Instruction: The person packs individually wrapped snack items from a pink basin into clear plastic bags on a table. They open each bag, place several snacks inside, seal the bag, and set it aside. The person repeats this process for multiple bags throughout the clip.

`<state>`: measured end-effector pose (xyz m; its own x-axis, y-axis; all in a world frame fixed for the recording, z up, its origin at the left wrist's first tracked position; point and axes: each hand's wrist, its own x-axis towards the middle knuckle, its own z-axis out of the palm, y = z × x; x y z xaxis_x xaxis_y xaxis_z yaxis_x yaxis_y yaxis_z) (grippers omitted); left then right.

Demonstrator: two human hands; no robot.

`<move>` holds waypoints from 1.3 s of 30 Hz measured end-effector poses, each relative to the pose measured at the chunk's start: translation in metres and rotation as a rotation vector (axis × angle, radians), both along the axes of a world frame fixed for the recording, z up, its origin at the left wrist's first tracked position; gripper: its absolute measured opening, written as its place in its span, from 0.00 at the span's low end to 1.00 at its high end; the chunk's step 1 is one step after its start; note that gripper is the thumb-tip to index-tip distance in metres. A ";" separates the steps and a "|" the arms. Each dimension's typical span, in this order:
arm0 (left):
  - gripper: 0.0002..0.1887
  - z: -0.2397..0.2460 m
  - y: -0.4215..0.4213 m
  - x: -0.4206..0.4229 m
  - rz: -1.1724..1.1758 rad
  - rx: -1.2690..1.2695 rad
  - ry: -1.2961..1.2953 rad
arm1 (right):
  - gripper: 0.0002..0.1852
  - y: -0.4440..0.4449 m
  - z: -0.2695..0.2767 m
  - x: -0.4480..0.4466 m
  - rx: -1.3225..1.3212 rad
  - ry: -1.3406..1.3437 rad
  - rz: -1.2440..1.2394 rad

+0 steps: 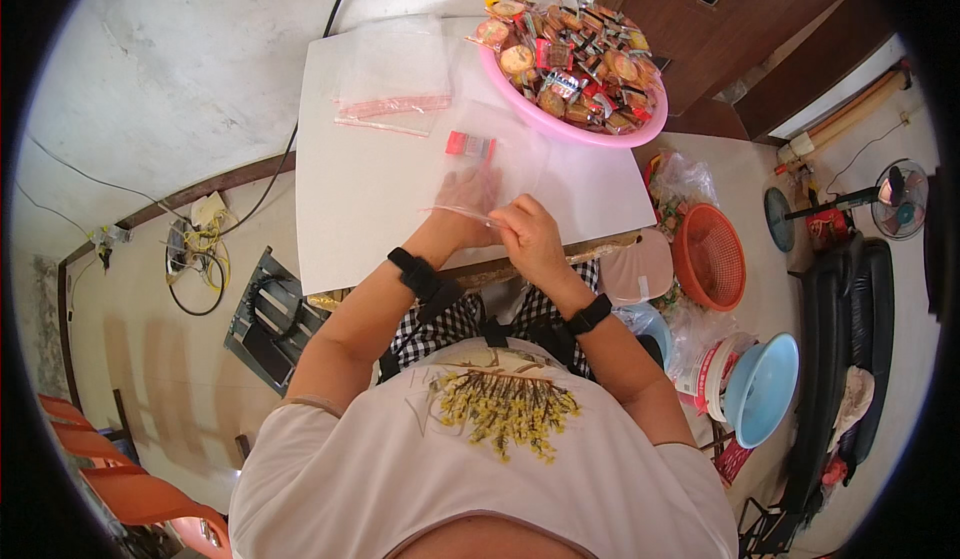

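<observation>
My left hand (471,191) is inside a clear plastic bag (517,158) that lies over the white tabletop (360,206). At its fingertips, seen through the film, is a small red and silver wrapped packet (470,144); whether the fingers touch it is unclear. My right hand (529,233) pinches the edge of the bag's opening beside my left wrist. Flat clear bags with red-edged openings (394,79) lie farther back on the table. A pink plastic basin (555,125) heaped with individually wrapped snacks (585,64) stands at the back right.
A wall runs behind the table, with a black cable (289,139) hanging down it. Right of the table are a stool (637,266), an orange colander (709,259) and a blue basin (761,390). A dark slatted chair (270,319) stands to the left.
</observation>
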<state>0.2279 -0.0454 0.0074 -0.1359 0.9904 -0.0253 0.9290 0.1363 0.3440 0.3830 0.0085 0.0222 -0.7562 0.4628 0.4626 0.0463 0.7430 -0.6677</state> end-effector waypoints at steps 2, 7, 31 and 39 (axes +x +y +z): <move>0.44 -0.002 0.000 0.003 0.012 0.195 0.276 | 0.07 -0.001 0.002 0.001 -0.016 -0.010 0.023; 0.47 -0.013 0.003 0.006 -0.037 0.193 0.247 | 0.09 0.000 0.004 0.003 0.008 -0.005 0.033; 0.29 -0.028 0.041 0.009 0.240 0.096 0.203 | 0.09 -0.004 0.019 0.007 0.106 -0.023 0.068; 0.34 -0.032 0.044 0.008 0.378 0.048 0.193 | 0.10 -0.005 0.015 0.007 0.077 0.004 0.041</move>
